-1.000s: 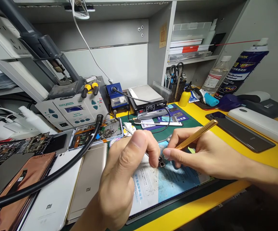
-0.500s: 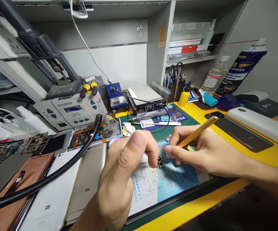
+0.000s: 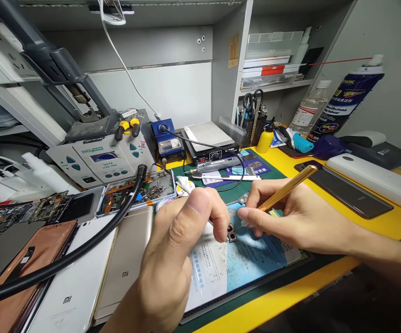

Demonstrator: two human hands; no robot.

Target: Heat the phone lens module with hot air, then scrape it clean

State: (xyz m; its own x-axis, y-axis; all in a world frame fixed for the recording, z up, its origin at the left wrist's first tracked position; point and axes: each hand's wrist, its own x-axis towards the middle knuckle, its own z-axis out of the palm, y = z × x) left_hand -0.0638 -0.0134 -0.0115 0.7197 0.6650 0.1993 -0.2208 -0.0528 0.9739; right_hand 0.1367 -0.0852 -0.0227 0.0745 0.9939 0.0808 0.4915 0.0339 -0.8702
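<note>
Two bare hands meet over a blue and white work mat (image 3: pixel 242 266) on the yellow tabletop (image 3: pixel 377 222). The left hand (image 3: pixel 175 259) is curled shut with thumb raised; its fingertips press down at a small dark camera module (image 3: pixel 231 232) lying on the mat, but the knuckles hide whatever slim tool it may pinch, so that part stays unclear. The right hand (image 3: pixel 290 217) has its grip closed on a gold pen-shaped tool (image 3: pixel 285 188), whose tip is hidden behind the fingers just right of the module. The mat's printed text is too small and worn to read, and its lower edge is partly covered by the left wrist.

Left of the hands lie phone backs: a white phone (image 3: pixel 71 286) and a gold phone (image 3: pixel 127 263) both show the "mi" logo, and a copper-coloured phone (image 3: pixel 30 263) is cut off by the frame. A black hose (image 3: pixel 82 249) crosses them. Behind stands a grey rework station (image 3: pixel 103 159) whose label is blurred. At the right a spray can (image 3: pixel 346 101) carries lettering that cannot be read for certain, beside a clear bottle (image 3: pixel 307 111). A dark phone (image 3: pixel 346 189) lies flat near a white power bank (image 3: pixel 373 178).
</note>
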